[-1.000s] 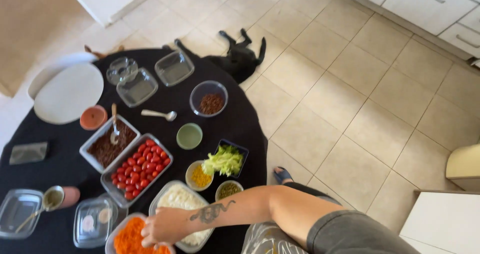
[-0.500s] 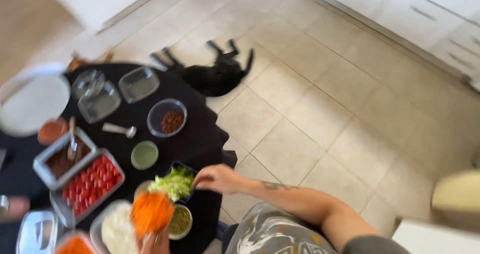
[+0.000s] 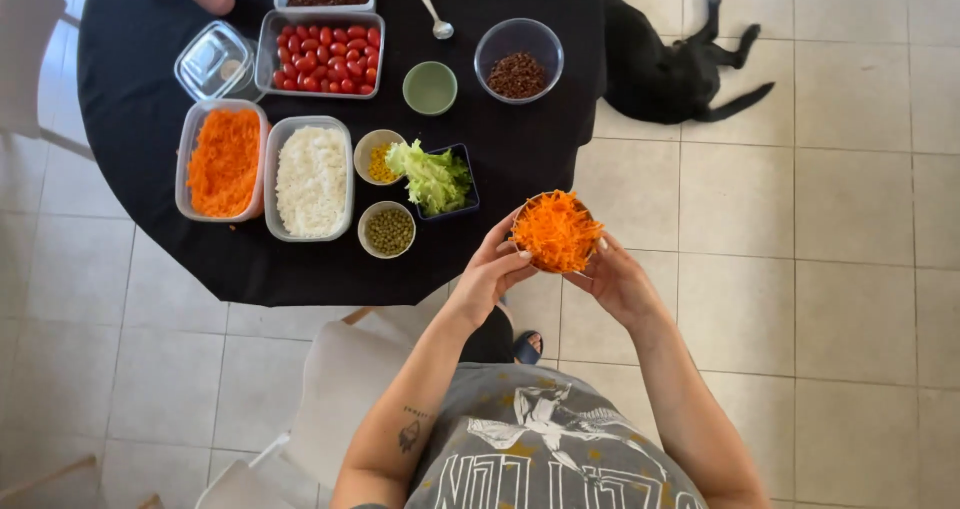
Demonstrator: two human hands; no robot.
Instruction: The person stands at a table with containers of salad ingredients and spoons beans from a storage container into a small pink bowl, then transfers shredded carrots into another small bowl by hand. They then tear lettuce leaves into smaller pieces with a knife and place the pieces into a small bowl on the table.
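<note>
Item: small round bowl heaped with grated orange carrot (image 3: 556,232), which I cradle off the edge of the round black worktop (image 3: 140,119), left hand (image 3: 492,271) and right hand (image 3: 612,277) each in a cupped grip on opposite sides, steadying the loose heap.

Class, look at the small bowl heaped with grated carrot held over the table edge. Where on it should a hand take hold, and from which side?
Grip the small bowl by its outer wall and underside, coming from the two sides, as the left hand and right hand do. The grated carrot is heaped above the rim, so a hold from the top would press into it; cupping from below keeps the bowl level.
</note>
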